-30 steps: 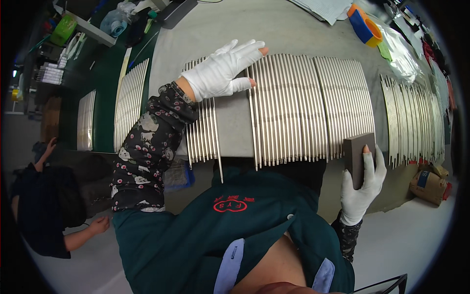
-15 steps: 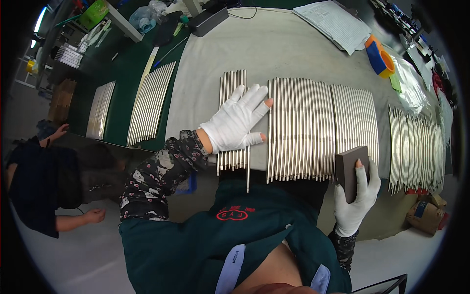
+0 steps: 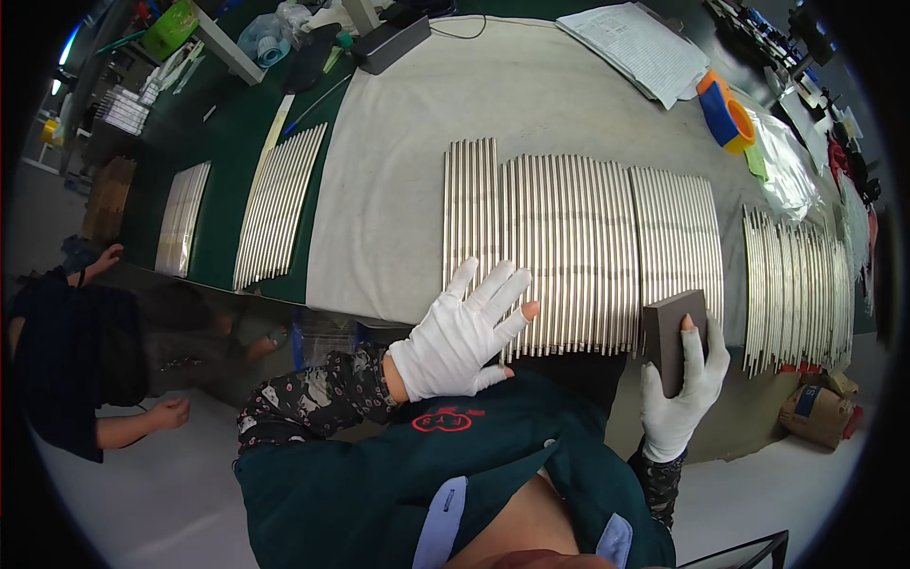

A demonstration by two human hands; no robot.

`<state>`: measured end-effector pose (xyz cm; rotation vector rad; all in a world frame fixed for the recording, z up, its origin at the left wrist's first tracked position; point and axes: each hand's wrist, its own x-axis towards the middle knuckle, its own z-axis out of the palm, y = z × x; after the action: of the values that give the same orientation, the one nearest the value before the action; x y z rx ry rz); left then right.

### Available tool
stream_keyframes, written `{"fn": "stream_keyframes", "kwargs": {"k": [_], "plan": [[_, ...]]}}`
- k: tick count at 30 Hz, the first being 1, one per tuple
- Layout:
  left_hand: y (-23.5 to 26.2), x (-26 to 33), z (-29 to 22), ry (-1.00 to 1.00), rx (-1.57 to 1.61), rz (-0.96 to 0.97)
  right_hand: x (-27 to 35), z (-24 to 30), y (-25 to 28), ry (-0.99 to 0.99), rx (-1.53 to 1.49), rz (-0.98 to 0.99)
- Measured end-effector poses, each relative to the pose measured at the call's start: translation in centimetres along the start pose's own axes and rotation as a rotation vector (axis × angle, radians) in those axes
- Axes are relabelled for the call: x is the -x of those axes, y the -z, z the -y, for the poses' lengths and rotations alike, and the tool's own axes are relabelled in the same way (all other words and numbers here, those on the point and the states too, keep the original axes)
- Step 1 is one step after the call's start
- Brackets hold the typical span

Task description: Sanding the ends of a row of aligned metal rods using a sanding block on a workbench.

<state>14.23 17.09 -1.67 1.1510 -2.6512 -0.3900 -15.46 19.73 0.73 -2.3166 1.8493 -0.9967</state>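
My left hand (image 3: 464, 327), in a white glove with bare thumb and fingertip, lies flat with spread fingers over the near ends of a narrow row of metal rods (image 3: 471, 209). Its palm covers those ends. Just right of this row, across a thin gap, lies a wider row of rods (image 3: 569, 247), and against that another row (image 3: 678, 228). In my gloved right hand (image 3: 690, 384) is a dark grey rectangular block (image 3: 671, 337), gripped between thumb and fingers at the near end of the right-hand row.
Another stack of rods (image 3: 796, 294) lies far right, beside a blue-and-orange tape dispenser (image 3: 728, 114) and papers (image 3: 635, 47). Two more rod groups, one nearer (image 3: 280, 204) and one farther (image 3: 183, 218), rest on the green surface at left. A co-worker's hand (image 3: 171, 414) shows beyond.
My left hand has slid toward my body, to the rods' near ends. The narrow row has shifted right, closing most of its gap to the wider row. My right hand stays on the block.
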Motion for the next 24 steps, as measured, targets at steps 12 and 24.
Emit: {"fn": "stream_keyframes", "kwargs": {"k": [12,24], "plan": [[3.7,-4.0,7.7,-0.122,-0.057,-0.117,1.0,-0.4,0.5,-0.054,0.047,0.006],[1.9,-9.6,15.0,0.031,-0.192,-0.191,0.7,0.1,0.6,-0.054,0.044,0.03]]}}
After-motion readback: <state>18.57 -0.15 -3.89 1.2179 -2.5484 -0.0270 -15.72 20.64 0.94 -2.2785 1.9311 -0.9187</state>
